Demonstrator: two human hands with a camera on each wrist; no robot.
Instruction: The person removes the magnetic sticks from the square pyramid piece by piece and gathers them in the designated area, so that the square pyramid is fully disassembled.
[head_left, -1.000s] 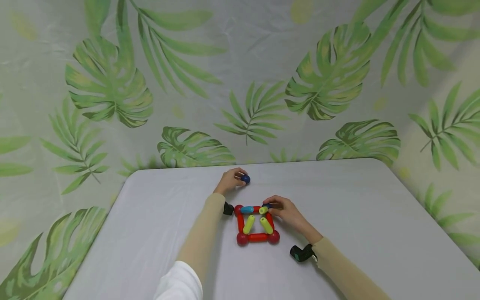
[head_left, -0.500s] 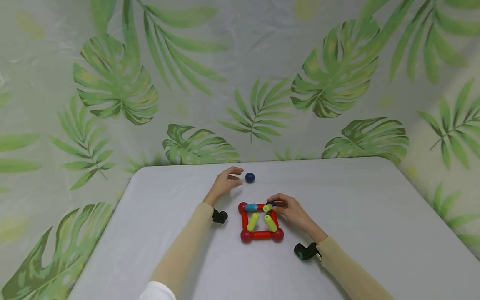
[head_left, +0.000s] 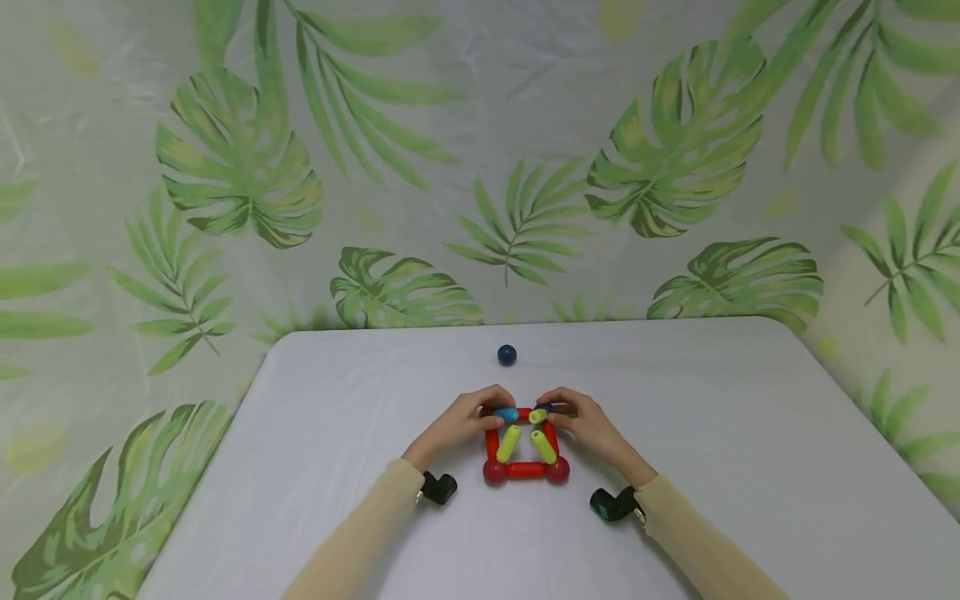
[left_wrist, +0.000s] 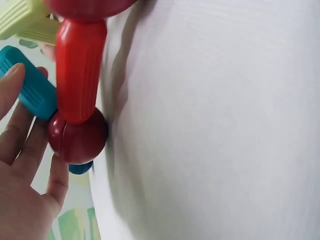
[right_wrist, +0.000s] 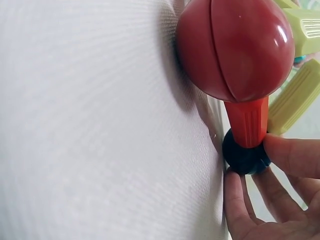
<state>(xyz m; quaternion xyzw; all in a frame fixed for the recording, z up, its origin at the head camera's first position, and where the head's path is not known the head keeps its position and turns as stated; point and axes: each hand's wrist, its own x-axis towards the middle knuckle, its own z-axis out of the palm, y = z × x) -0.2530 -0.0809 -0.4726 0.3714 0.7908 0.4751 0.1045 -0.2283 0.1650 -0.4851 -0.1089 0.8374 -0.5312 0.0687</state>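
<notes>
A square of red magnetic building rods (head_left: 527, 470) with balls at its corners lies on the table. At its far left corner, my left hand (head_left: 459, 425) has its thumb against a blue rod (left_wrist: 32, 87) and its fingers around behind the rod and the dark red ball (left_wrist: 80, 136). On the far right corner, my right hand (head_left: 588, 427) grips a dark blue ball (right_wrist: 244, 154) between thumb and fingers. Yellow-green rods (head_left: 508, 444) slant up from the corners. Red balls (head_left: 495, 472) form the two near corners.
A loose dark blue ball (head_left: 507, 355) lies near the far edge of the white-covered table (head_left: 712, 433). Behind the table hangs a leaf-patterned cloth (head_left: 510, 167). A small black camera (head_left: 439, 488) sits at each wrist.
My left hand has let go of the dark blue ball near the far edge, come back toward me and taken hold of the blue rod. My right hand stays at its corner.
</notes>
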